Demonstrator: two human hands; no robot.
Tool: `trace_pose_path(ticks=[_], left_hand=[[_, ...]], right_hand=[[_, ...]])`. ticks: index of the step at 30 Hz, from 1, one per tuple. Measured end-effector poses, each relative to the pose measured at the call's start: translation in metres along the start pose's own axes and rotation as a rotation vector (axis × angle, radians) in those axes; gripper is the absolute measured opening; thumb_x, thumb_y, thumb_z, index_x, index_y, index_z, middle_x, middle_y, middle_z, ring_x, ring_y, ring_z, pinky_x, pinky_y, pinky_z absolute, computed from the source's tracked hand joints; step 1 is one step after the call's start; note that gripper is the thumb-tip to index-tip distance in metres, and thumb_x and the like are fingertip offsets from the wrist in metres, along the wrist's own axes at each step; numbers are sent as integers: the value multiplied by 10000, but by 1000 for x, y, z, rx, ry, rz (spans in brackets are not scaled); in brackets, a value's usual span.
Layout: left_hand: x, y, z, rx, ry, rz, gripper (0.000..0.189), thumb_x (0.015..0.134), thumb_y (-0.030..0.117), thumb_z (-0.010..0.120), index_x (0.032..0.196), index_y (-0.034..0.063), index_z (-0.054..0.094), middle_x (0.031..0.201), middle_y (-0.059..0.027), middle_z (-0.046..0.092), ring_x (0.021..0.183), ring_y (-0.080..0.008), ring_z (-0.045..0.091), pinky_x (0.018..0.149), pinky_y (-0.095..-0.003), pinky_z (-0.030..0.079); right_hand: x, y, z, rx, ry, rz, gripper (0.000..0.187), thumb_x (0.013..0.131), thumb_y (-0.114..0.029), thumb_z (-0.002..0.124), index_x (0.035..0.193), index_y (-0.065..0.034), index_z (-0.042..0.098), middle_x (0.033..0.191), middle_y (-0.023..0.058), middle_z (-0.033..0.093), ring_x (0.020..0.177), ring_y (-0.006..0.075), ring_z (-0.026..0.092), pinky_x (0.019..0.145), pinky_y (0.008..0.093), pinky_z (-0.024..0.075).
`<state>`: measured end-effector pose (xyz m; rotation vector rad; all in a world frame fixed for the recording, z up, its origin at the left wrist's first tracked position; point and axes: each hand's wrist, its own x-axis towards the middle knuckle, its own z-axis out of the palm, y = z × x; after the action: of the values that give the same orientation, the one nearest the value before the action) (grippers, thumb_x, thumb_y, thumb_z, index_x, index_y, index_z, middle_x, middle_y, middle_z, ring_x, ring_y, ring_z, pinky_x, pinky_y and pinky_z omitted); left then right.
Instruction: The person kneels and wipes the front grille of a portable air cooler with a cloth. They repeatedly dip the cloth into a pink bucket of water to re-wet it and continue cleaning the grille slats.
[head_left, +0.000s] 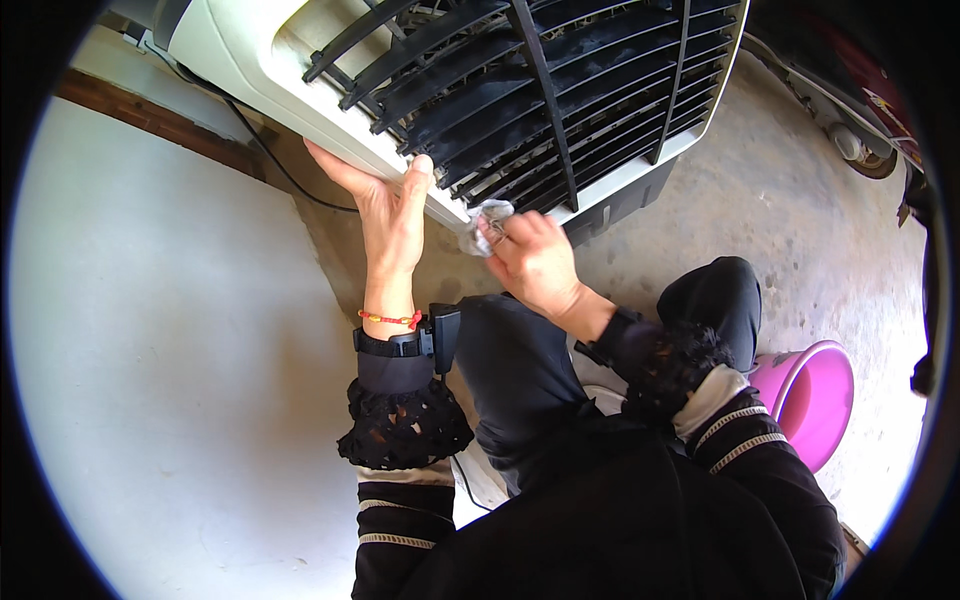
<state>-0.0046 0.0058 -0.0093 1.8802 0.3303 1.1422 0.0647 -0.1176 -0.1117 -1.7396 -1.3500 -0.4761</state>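
Before me stands a white appliance (232, 45), perhaps an air cooler, with a grille of black louvre slats (480, 97) across its front. My left hand (386, 206) grips the edge of its white frame, thumb on the front and fingers around the side. In my right hand (536, 259) is a crumpled whitish cloth or wipe (484, 229), pressed against the lower corner of the frame beside the slat ends. Greyish marks show on the cloth. Pale patches, perhaps dust or glare, lie on several slats.
A pink bucket (817, 405) is on the concrete floor (795, 210) by my right knee. A black cable (277, 161) runs down behind the appliance. The white wall (172, 300) rises close on my left. At the upper right a dark red vehicle (862, 82) shows a wheel.
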Motion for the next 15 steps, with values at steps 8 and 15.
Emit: trace_pose_path(ticks=[8, 15], left_hand=[[4, -11, -2, 35, -26, 155, 846, 882, 396, 528, 1411, 61, -41, 1479, -152, 79, 1354, -254, 143, 1099, -419, 138], [4, -7, -1, -40, -41, 25, 781, 906, 300, 539, 1401, 95, -29, 1463, -135, 80, 1317, -258, 187, 1060, -403, 217]], right_hand=[[55, -11, -19, 399, 422, 75, 212, 677, 36, 701, 835, -30, 575, 809, 80, 563, 637, 196, 569, 558, 269, 481], [56, -14, 16, 69, 415, -187, 467, 700, -29, 591, 1151, 65, 516, 982, 125, 504, 818, 244, 497, 743, 314, 449]])
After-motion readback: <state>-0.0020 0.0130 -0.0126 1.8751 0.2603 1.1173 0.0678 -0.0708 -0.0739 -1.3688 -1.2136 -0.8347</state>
